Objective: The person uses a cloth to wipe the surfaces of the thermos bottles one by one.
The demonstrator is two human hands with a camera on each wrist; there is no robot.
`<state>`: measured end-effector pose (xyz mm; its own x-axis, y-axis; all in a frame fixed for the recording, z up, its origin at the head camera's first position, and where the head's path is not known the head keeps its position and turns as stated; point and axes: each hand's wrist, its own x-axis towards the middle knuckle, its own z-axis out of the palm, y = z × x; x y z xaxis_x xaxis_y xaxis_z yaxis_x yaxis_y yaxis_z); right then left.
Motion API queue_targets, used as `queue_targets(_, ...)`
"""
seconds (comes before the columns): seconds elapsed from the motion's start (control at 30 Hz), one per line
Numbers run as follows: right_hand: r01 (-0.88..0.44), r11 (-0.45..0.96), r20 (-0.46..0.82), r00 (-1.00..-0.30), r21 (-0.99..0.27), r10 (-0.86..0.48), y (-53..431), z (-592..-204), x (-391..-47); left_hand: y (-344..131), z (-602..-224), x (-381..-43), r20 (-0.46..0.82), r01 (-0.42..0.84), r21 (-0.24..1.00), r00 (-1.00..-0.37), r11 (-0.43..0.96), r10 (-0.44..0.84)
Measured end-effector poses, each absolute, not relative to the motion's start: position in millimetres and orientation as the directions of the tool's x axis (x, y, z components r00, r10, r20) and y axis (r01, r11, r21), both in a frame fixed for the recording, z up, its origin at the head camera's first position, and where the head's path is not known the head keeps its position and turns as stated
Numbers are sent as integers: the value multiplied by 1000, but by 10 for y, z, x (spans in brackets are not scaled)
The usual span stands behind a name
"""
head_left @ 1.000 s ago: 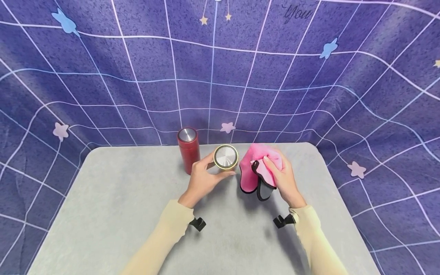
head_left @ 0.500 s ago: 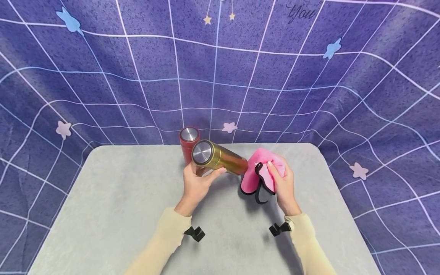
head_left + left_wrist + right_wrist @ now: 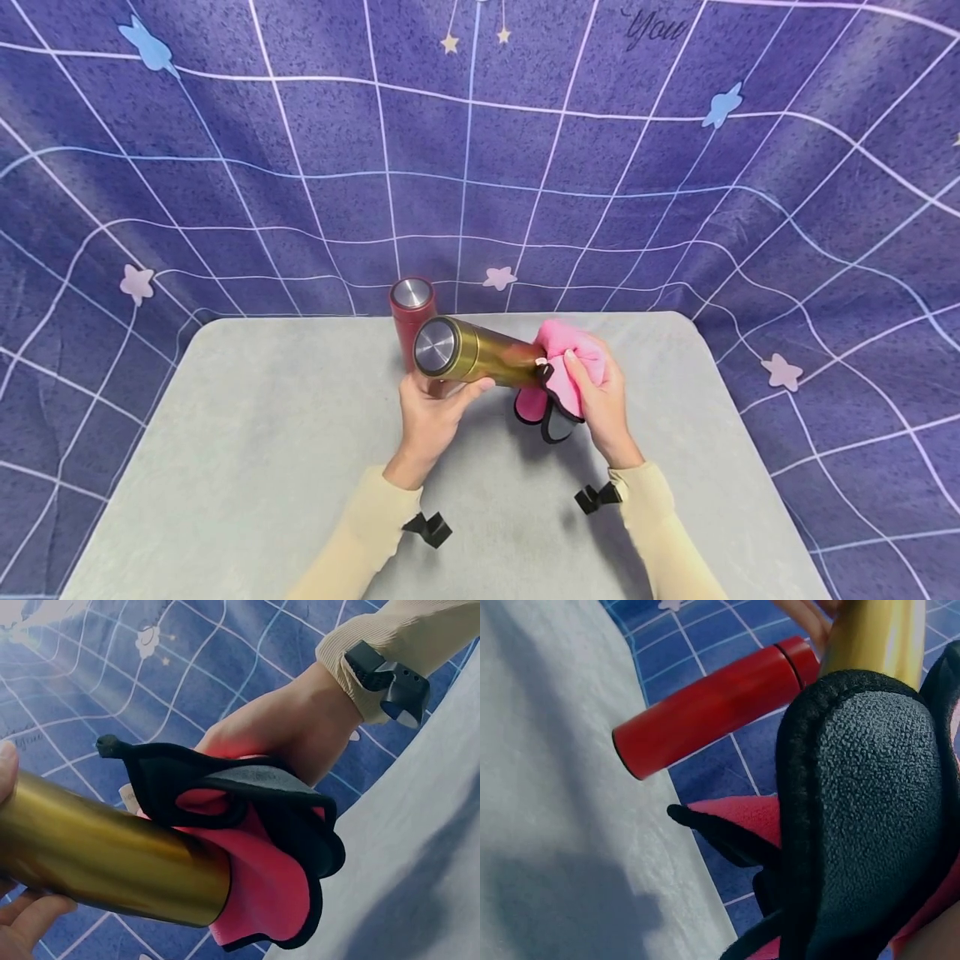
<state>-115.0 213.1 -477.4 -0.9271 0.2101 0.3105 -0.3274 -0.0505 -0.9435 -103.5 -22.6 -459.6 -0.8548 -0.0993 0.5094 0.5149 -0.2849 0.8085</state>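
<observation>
My left hand (image 3: 431, 421) grips a gold thermos flask (image 3: 491, 354) near its silver-topped lid, holding it tilted on its side above the table. A pink and grey cloth with black edging (image 3: 573, 362) is bunched in my right hand (image 3: 606, 404). The cloth lies against the flask's base end, as the left wrist view also shows, with a pink fold (image 3: 274, 889) around the bottom rim. Behind the left hand a red thermos flask (image 3: 412, 321) stands upright, its lower part hidden in the head view. In the right wrist view a grey flap of the cloth (image 3: 877, 810) covers most of the right hand.
The pale grey table (image 3: 262, 433) spreads under both arms. A purple-blue curtain with a grid and stars (image 3: 480, 192) hangs just behind its far edge. Each sleeve cuff carries a black wrist camera (image 3: 429, 529).
The gold flask has gone from upright to tilted, base toward the right. The right hand has moved left with the cloth, which now meets the flask's base. The red flask has stayed put.
</observation>
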Motion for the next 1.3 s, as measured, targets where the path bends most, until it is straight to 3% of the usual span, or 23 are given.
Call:
queue_targets(0.27,-342,-56,335,-936,-938,105,2091,-4789,-1172,-234,-4601,-995,512,522,805,-851,-282,-114)
queue_targets(0.57,-297,-46,291,-951,-954,104,2071,-4746,-1253,-251,-4585,-961,552,562,767,-824,-311,-128)
queue_targets(1.03,-11,-290,-15,-996,-957,89,2088,-4767,-1325,-299,-4597,-950,639,633,712,-764,-303,-93)
queue_targets(1.3,39,-541,-71,-997,-840,38,2089,-4848,-1267,-259,-4610,-944,654,645,697,-751,-313,-92)
